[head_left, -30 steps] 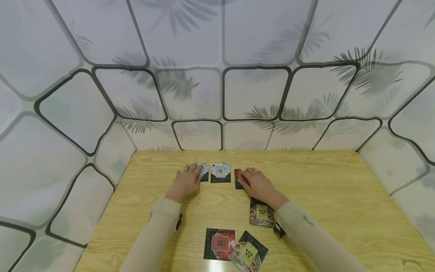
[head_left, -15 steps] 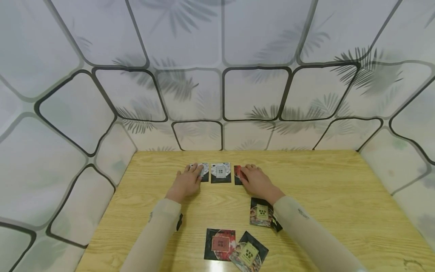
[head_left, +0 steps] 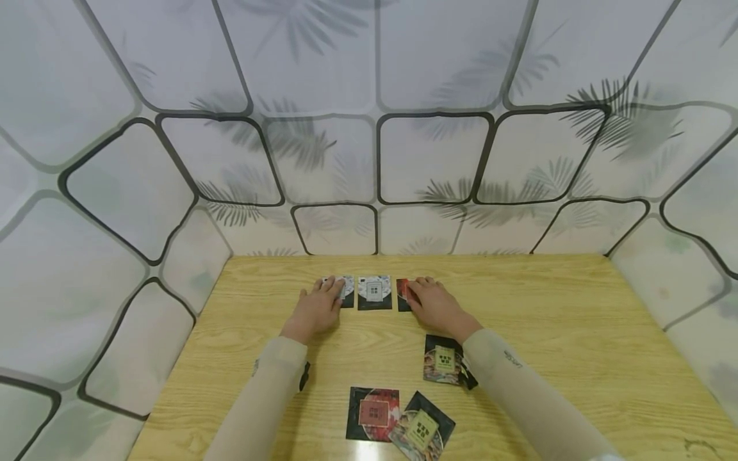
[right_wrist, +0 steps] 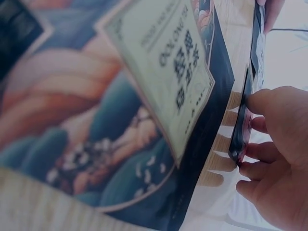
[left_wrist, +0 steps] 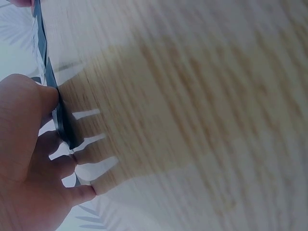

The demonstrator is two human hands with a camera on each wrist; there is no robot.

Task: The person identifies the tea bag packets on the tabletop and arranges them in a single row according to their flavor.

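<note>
Three flat tea sachets form a row at the back of the table. My left hand point(head_left: 314, 307) rests with spread fingers on the leftmost one, a white-and-black sachet point(head_left: 348, 299); in the left wrist view the thumb touches its near edge point(left_wrist: 61, 120). Beside it lies a second white-and-black sachet point(head_left: 375, 292), untouched. On the right my right hand point(head_left: 437, 306) covers most of a red-and-black sachet point(head_left: 402, 301). The right wrist view shows thumb and bent fingers holding this red sachet point(right_wrist: 241, 130) at its edges, close to the tabletop.
Nearer me, an oolong tea sachet point(head_left: 442, 360) overlaps another dark sachet point(head_left: 469, 378) partly under the right sleeve. At the front, a red sachet point(head_left: 373, 415) touches a tilted, yellow-labelled one point(head_left: 423, 429). A small dark item point(head_left: 304, 376) peeks past the left sleeve. A patterned wall backs the table point(head_left: 548, 307).
My right hand has slid the red sachet slightly away from me and straightened it, level with the white ones. The left hand has stayed in place.
</note>
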